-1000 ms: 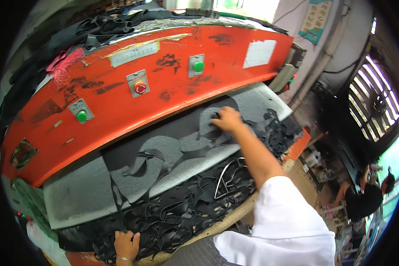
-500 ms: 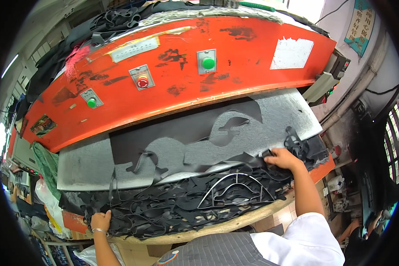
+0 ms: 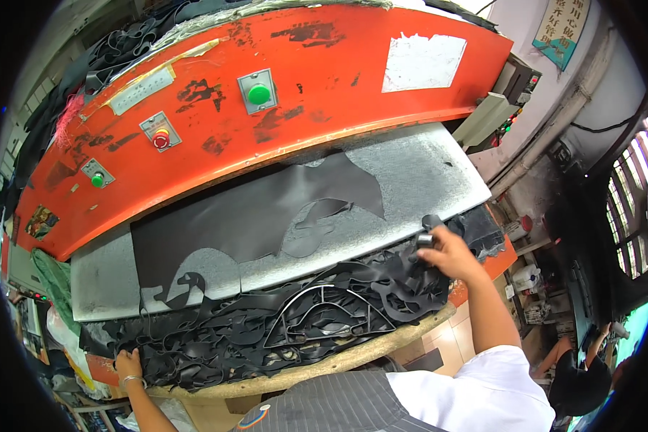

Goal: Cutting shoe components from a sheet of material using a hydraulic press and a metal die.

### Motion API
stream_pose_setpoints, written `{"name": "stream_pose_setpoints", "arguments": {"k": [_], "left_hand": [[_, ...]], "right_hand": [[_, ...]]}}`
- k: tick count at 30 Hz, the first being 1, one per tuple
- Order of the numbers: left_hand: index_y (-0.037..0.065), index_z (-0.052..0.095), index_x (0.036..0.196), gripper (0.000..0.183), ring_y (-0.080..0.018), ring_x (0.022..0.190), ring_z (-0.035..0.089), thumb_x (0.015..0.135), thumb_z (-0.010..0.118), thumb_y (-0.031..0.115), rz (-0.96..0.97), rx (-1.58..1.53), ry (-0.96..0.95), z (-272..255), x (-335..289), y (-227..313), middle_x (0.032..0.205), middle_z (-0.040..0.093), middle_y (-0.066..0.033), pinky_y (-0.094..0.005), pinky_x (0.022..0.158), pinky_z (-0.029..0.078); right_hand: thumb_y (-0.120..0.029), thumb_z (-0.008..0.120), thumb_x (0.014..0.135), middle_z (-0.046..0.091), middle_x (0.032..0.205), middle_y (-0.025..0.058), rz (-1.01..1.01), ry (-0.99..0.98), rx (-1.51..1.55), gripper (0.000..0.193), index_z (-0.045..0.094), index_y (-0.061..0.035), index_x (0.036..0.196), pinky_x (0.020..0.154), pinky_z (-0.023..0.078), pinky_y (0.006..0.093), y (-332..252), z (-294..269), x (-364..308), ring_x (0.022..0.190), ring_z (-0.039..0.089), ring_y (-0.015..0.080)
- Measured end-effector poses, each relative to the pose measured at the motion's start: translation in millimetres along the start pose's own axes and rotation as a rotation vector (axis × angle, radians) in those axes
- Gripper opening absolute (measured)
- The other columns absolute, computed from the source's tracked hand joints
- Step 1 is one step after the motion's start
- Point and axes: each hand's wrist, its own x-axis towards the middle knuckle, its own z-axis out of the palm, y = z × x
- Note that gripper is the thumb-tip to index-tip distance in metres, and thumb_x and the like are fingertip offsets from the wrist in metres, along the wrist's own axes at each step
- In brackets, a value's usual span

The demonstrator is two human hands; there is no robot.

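Observation:
A dark leather sheet (image 3: 259,201) with curved cut-outs along its near edge lies on the grey cutting bed (image 3: 432,158). Toward the right, my right hand (image 3: 450,253) is closed around a curled black leather strip (image 3: 430,222), above the right end of a heap of leather offcuts (image 3: 223,338). At the heap's left end, my left hand (image 3: 128,365) has its fingers curled against the dark scraps; what they grip is too small to make out. A curved metal cutting die (image 3: 327,289) rests on the heap between my hands.
Behind the bed rises an orange press (image 3: 194,137) with green buttons (image 3: 258,93) and a red button (image 3: 161,138). A wooden-looking edge (image 3: 317,374) runs along the heap's near side. At the left hangs green sheeting (image 3: 52,281); at the right stands a control box (image 3: 495,119).
The view has turned and shifted to the right. The long offcut strip my right hand held out along the bed's front edge now lies down over the heap.

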Motion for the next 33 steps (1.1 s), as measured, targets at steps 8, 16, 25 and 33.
{"name": "stream_pose_setpoints", "arguments": {"k": [8, 16, 25, 33], "left_hand": [[0.004, 0.06, 0.097, 0.029, -0.0368, 0.098, 0.055, 0.092, 0.058, 0.033, -0.031, 0.019, 0.076, 30.0, -37.2, 27.8, 0.099, 0.062, -0.018, -0.0482, 0.08, 0.047], [0.008, 0.063, 0.104, 0.033, -0.0398, 0.094, 0.06, 0.093, 0.053, 0.038, -0.136, 0.062, 0.072, 25.8, -51.1, 30.0, 0.1, 0.061, -0.0221, -0.0482, 0.08, 0.049], [0.008, 0.064, 0.107, 0.035, -0.0405, 0.094, 0.06, 0.093, 0.052, 0.038, -0.145, 0.045, 0.069, 24.4, -52.6, 38.0, 0.102, 0.06, -0.023, -0.0483, 0.082, 0.048], [0.004, 0.065, 0.111, 0.038, -0.0398, 0.094, 0.061, 0.089, 0.061, 0.034, 0.03, -0.177, 0.002, 14.9, -60.8, -12.4, 0.104, 0.061, -0.0252, -0.045, 0.083, 0.048]], "right_hand": [[-0.024, 0.074, 0.076, 0.064, 0.106, 0.0218, -0.355, -0.216, -0.899, 0.043, 0.064, -0.0004, 0.11, 0.094, 0.047, 0.0434, -0.8, 46.4, 32.2, 0.106, 0.059, 0.0361], [-0.045, 0.079, 0.073, 0.063, 0.115, 0.0292, -0.147, 0.116, -0.486, 0.075, 0.058, 0.0082, 0.122, 0.097, 0.047, 0.0422, -61.0, 27.4, 125.2, 0.112, 0.061, 0.0371], [-0.022, 0.086, 0.068, 0.065, 0.109, 0.0262, 0.099, 0.175, -0.381, 0.064, 0.056, 0.0089, 0.116, 0.079, 0.053, 0.0398, -48.1, 58.2, 189.2, 0.101, 0.065, 0.0342], [-0.019, 0.08, 0.073, 0.06, 0.118, 0.0268, 0.012, 0.304, -0.558, 0.058, 0.056, 0.0038, 0.121, 0.093, 0.047, 0.0438, -20.4, 31.6, 133.1, 0.112, 0.058, 0.0405]]}}
